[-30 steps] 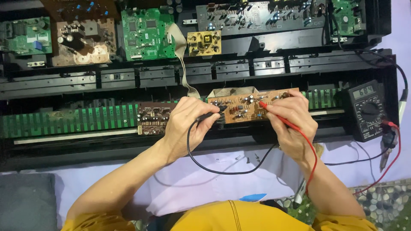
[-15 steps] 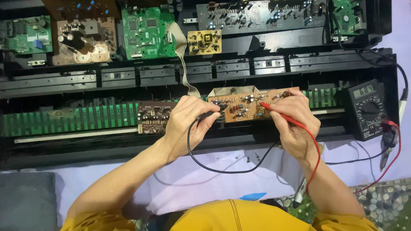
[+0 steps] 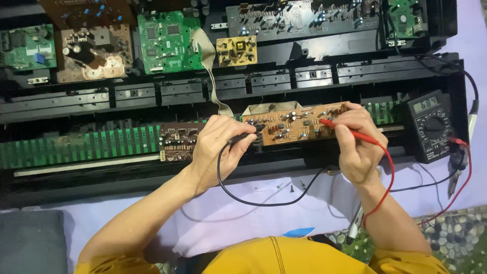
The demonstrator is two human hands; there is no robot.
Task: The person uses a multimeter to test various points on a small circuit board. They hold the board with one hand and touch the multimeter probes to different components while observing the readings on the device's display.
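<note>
Work surface covered by a pale lilac cloth (image 3: 243, 223), lying flat under even, shadowless light. Grey cushion (image 3: 28, 243) at the lower left corner. Pebble-patterned floor covering (image 3: 456, 228) at the lower right. No walls or windows in view.

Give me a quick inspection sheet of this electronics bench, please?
Surface: pale cloth under an opened black chassis.
Job's things: orange circuit board; black probe; red probe.
Clutter: small screws on the cloth.
Hands: left hand holds the black probe, right hand the red probe, both on the board.
Cables: black lead and red lead run towards the multimeter.
Surroundings: green boards above.
</note>
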